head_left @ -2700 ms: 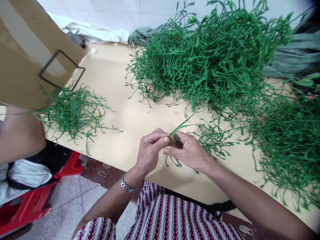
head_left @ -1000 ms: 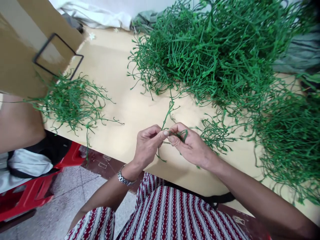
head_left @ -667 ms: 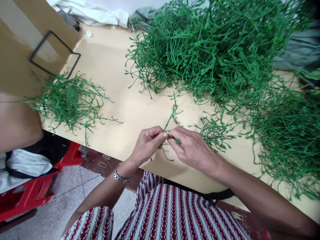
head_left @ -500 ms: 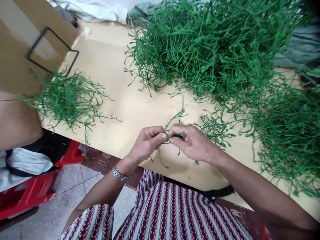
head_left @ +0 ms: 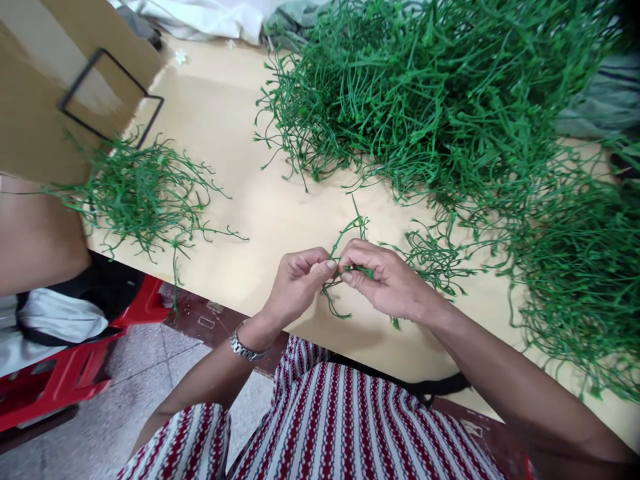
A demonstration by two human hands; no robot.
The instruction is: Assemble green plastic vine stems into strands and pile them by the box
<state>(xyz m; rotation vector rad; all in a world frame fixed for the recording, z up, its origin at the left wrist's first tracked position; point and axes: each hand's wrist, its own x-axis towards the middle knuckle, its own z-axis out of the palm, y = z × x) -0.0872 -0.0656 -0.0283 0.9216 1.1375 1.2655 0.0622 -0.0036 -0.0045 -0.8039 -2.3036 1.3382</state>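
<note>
My left hand (head_left: 303, 283) pinches a thin green artificial plant stem (head_left: 345, 232) between thumb and forefinger, close to the table's front edge. Right against it, my right hand (head_left: 385, 275) is closed with thumb and fingertips on green stem pieces; the exact join between the hands is hidden by the fingers. One branch of the stem sticks up past my fingers, and another curls down below them. Just right of my right hand lies a small bunch of loose green stems (head_left: 435, 257).
A large heap of green stems (head_left: 415, 100) covers the back of the table (head_left: 220, 140), and another pile (head_left: 585, 267) lies right. At left are a smaller pile (head_left: 140, 193), a cardboard box (head_left: 35, 120), a black wire frame (head_left: 80, 87), a person's arm (head_left: 40, 240) and a red stool (head_left: 60, 380).
My hands stay pinched together in nearly the same place. The right fingers have shifted slightly, and the stem's hanging ends have moved. The view has shifted a little.
</note>
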